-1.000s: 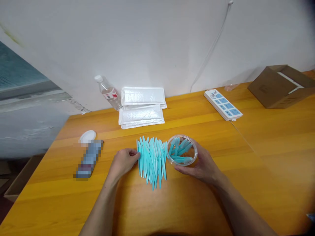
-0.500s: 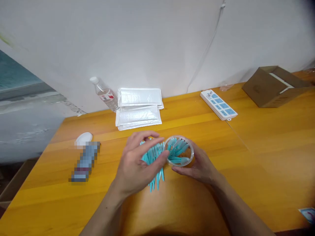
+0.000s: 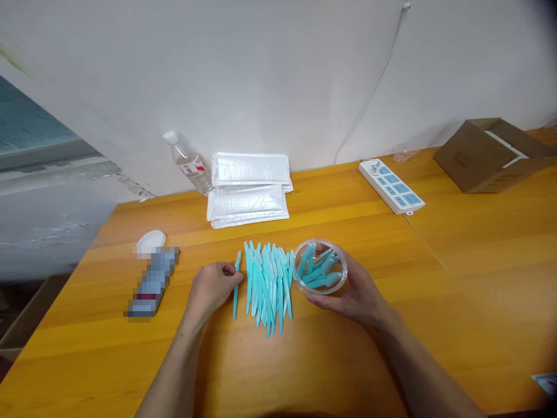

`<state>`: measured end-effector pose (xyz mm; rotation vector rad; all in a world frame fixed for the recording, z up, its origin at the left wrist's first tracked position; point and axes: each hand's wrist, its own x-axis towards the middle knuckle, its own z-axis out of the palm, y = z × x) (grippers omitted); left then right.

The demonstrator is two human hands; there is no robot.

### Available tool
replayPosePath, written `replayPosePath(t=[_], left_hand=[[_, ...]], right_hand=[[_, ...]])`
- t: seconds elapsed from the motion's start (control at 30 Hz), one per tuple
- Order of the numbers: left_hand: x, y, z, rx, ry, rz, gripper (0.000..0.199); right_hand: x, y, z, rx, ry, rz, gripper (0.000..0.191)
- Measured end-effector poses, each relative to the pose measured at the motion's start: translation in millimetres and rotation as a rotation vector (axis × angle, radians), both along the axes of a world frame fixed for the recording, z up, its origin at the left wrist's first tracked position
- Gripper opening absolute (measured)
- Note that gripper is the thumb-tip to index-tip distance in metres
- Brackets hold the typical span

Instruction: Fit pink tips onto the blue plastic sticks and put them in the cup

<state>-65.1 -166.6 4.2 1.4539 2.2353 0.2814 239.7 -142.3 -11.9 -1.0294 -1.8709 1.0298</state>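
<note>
My left hand (image 3: pixel 215 284) pinches a single turquoise stick (image 3: pixel 235 302) between thumb and fingers, at the left of a pile. The pile of turquoise sticks (image 3: pixel 267 284) lies on the wooden table in front of me, most of them pointing toward me. Around the right side of a clear round tub (image 3: pixel 321 240) my right hand (image 3: pixel 354 287) is wrapped. Several turquoise sticks (image 3: pixel 311 261) lean at various angles inside the tub, which is just right of the pile.
White padded envelopes (image 3: pixel 248 203) and a plastic bottle (image 3: pixel 191 165) stand near the wall. A power strip (image 3: pixel 391 187) and a cardboard box (image 3: pixel 478 157) are at the back right. On the left lie a white lid (image 3: pixel 151 241) and a blurred-out flat object (image 3: pixel 154 281).
My left hand has moved left and down, away from the tub and off the pile, and now pinches one stick. My right hand still holds the tub. The view has shifted slightly.
</note>
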Motion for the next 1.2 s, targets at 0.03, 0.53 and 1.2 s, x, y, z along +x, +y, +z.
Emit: replayPosePath(t=[0.03, 0.53, 1.2], left_hand=[[3, -3, 10.0, 0.063, -0.089, 0.016, 0.017], [89, 7, 72.7, 0.834, -0.229, -0.522, 0.01], [43, -25, 38.8, 0.628, -0.568, 0.15, 0.016]], right_hand=[[0, 0, -0.1, 0.002, -0.001, 0.002, 0.077], [0, 1, 2.3, 0.046, -0.003, 0.005, 0.078], [1, 1, -1.8, 0.016, -0.015, 0.005, 0.083]])
